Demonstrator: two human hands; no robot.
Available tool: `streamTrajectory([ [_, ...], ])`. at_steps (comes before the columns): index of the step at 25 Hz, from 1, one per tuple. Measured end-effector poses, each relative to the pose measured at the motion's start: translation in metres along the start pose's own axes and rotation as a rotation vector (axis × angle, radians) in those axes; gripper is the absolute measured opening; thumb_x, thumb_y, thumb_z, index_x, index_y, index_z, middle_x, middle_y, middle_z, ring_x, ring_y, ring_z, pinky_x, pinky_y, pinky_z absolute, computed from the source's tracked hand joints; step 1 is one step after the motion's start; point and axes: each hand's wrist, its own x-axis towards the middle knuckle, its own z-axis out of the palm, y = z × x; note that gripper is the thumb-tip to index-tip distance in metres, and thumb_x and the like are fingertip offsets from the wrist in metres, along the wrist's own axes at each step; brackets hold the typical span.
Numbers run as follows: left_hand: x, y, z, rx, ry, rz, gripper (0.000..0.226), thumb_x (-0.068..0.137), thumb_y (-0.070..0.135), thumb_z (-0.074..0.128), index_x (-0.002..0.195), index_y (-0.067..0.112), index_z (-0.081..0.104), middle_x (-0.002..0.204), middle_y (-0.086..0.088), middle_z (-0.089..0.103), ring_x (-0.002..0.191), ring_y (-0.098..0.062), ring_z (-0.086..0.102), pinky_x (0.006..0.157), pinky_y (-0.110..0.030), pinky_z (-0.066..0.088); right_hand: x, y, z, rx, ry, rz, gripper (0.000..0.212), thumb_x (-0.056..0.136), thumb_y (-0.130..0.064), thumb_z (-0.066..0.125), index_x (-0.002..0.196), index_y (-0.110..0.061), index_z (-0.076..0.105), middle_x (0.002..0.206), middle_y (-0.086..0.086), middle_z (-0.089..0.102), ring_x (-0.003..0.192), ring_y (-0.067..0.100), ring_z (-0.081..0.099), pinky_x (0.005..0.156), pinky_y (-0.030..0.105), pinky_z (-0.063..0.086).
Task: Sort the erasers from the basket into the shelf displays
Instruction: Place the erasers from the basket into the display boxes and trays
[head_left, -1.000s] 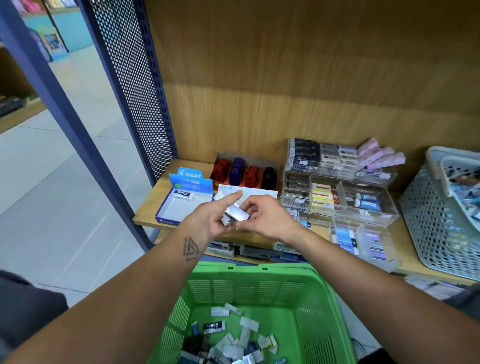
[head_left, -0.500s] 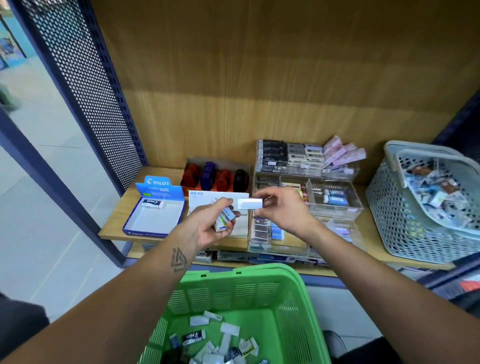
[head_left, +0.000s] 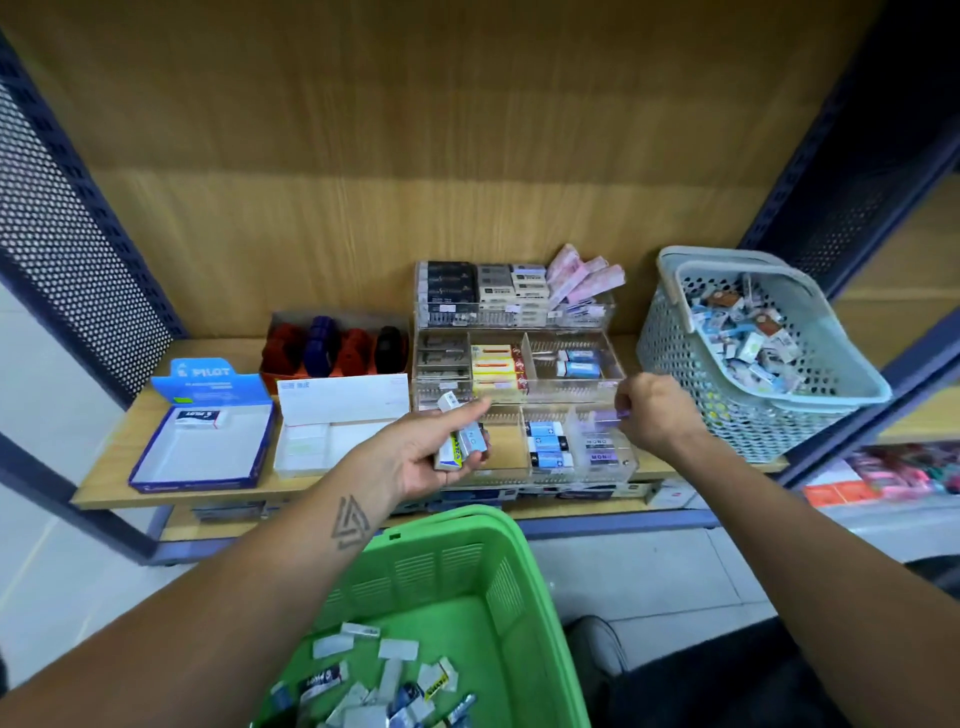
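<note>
Left hand (head_left: 426, 457) grips a few erasers (head_left: 460, 444), right hand (head_left: 655, 410) pinches a blurry purple-ish eraser (head_left: 608, 415) over the clear display (head_left: 576, 441), label unreadable tbh.

A shelf (head_left: 119, 467) carries a row of displays. At its left end lies an open tray box (head_left: 202, 452) with one eraser (head_left: 196, 417) in its back corner. Just right of it sits a flat box (head_left: 340, 426), and behind that a carton of tape dispensers (head_left: 335, 345) against the back wall. Right of these stands a stepped clear organizer (head_left: 519, 364), its rows of compartments holding erasers. At the shelf's right end sits a mesh basket (head_left: 727, 364) with small packs inside. In front of and below the shelf is another basket (head_left: 467, 571) with loose erasers in its bottom. The left hand (head_left: 431, 452) is in front of the organizer's left part, the right hand (head_left: 652, 410) at its front right compartment.
</note>
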Motion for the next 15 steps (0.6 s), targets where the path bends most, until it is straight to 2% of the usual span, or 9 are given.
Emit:
streamTrajectory([
  [2,0.001,-0.004,0.004,-0.033,-0.021,-0.023,0.033,0.080,0.024,0.081,0.104,0.010,0.063,0.082,-0.014,0.071,0.065,-0.023,0.069,0.049,-0.024,0.055,-0.001,0.003,0.011,-0.031,0.007,-0.005,0.016,0.079,-0.001,0.063,0.087,-0.014,0.069,0.094,0.012,0.070,0.087,0.029,0.068,0.077,0.032,0.056],
  [6,0.007,-0.006,0.002,-0.171,-0.044,-0.056,0.027,0.084,0.013,0.072,0.107,0.005,0.060,0.095,-0.023,0.069,0.075,-0.032,0.068,0.054,-0.030,0.058,-0.006,-0.008,0.028,-0.076,0.027,-0.056,0.022,0.082,0.008,0.054,0.092,-0.006,0.068,0.091,0.016,0.069,0.084,0.033,0.068,0.070,0.032,0.051],
  [9,0.009,-0.008,-0.001,-0.216,-0.088,-0.047,0.029,0.086,0.010,0.071,0.111,0.001,0.060,0.110,-0.028,0.062,0.081,-0.037,0.069,0.053,-0.031,0.058,-0.012,-0.016,0.029,-0.200,0.009,-0.110,0.019,0.086,0.004,0.053,0.094,-0.007,0.065,0.096,0.014,0.067,0.090,0.032,0.066,0.067,0.032,0.045],
  [11,0.010,-0.010,-0.002,-0.216,-0.093,-0.032,0.024,0.087,0.011,0.073,0.106,0.001,0.064,0.110,-0.026,0.063,0.083,-0.037,0.070,0.053,-0.029,0.059,-0.016,-0.020,0.033,-0.284,0.053,-0.134,0.016,0.087,-0.003,0.056,0.093,-0.010,0.069,0.108,0.008,0.062,0.098,0.029,0.062,0.070,0.032,0.046],
  [13,0.009,-0.011,-0.003,-0.203,-0.101,-0.011,0.018,0.088,0.012,0.073,0.101,0.002,0.066,0.098,-0.022,0.069,0.087,-0.037,0.071,0.054,-0.028,0.060,-0.016,-0.022,0.037,-0.322,0.046,-0.091,0.015,0.089,-0.007,0.056,0.095,-0.012,0.069,0.107,0.003,0.059,0.088,0.025,0.059,0.068,0.030,0.043],
  [15,0.009,-0.011,-0.005,-0.199,-0.108,0.016,0.020,0.088,0.013,0.072,0.104,0.003,0.066,0.096,-0.020,0.072,0.088,-0.037,0.072,0.056,-0.029,0.061,-0.015,-0.026,0.034,-0.358,-0.011,-0.051,0.018,0.090,-0.008,0.055,0.101,-0.016,0.066,0.093,0.000,0.060,0.073,0.022,0.056,0.063,0.027,0.040],
])
